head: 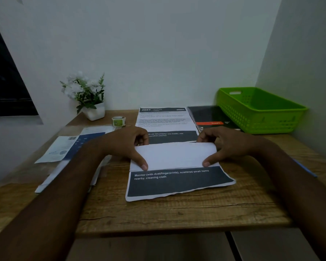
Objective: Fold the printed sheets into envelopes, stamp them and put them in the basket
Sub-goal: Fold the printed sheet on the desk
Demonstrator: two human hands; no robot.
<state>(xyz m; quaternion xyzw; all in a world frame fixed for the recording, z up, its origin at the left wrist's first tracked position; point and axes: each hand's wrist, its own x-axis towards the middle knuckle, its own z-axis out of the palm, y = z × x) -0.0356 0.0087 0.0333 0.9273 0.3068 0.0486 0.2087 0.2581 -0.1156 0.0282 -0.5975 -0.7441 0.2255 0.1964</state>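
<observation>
A printed sheet (177,182) lies in the middle of the wooden table (177,213), its top part folded down toward me so the white back shows above a dark banner with white text. My left hand (128,146) pinches the fold's left side, thumb pressing the flap's lower edge. My right hand (226,146) pinches the right side the same way. Behind it lies another printed sheet (164,119) headed 2684. A green plastic basket (260,112) stands at the back right. A roll of green stickers (118,121) sits at the back, left of the sheets.
A white pot of artificial flowers (87,95) stands at the back left. Blue-and-white leaflets (72,146) spread over the table's left side. A dark booklet with an orange label (213,117) lies beside the basket. Walls close in behind and to the right.
</observation>
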